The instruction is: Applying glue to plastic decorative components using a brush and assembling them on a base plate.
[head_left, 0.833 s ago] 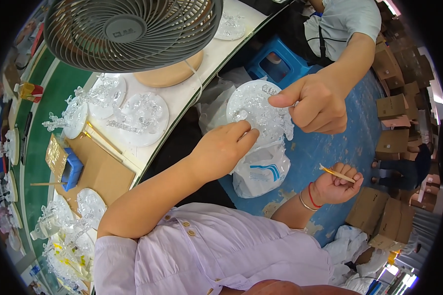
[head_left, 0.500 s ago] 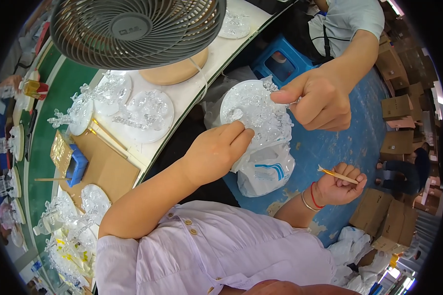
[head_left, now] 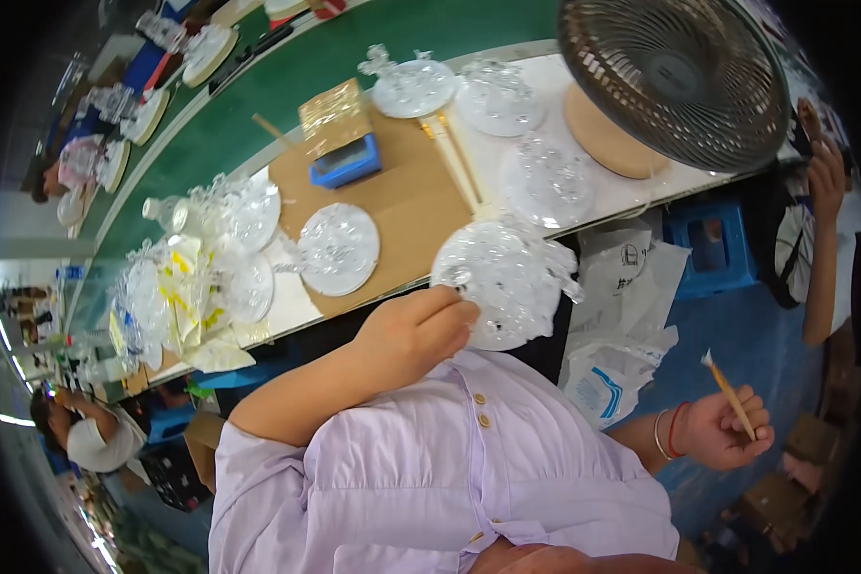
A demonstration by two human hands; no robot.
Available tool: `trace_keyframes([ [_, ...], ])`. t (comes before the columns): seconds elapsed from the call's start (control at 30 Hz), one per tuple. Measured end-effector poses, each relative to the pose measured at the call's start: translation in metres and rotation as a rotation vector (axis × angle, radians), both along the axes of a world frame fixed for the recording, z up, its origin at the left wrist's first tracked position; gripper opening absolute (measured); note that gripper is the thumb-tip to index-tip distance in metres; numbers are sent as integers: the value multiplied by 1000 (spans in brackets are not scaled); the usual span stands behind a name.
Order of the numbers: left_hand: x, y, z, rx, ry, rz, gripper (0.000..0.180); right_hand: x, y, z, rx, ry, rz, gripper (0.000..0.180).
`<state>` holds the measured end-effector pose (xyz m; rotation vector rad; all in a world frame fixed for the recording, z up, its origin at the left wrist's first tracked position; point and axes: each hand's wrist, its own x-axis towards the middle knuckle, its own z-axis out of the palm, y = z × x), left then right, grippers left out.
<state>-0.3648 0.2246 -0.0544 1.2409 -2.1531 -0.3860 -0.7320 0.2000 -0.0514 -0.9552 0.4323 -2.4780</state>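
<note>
We pinch a clear ornate disc [head_left: 507,279] in our left hand [head_left: 413,333], right hand [head_left: 727,430] closed around a thin stick [head_left: 730,394], seemingly mid-work with discs waiting on the table [head_left: 407,206].

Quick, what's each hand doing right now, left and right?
Left hand: closed on the rim of the clear disc.
Right hand: closed around a thin stick.
</note>
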Motion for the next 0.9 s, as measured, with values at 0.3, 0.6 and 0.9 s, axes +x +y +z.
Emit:
trace_keyframes([
  [0.3,49,19,-46,-86,106,273,21,155,-76,57,-73,799,160,18],
  [0.6,69,-4,-77,-80,241,226,26,251,-128,85,-60,1344,390,14],
  [0.9,76,-9,-99,-6,248,194,26,331,-176,59,33,1446,587,12],
])
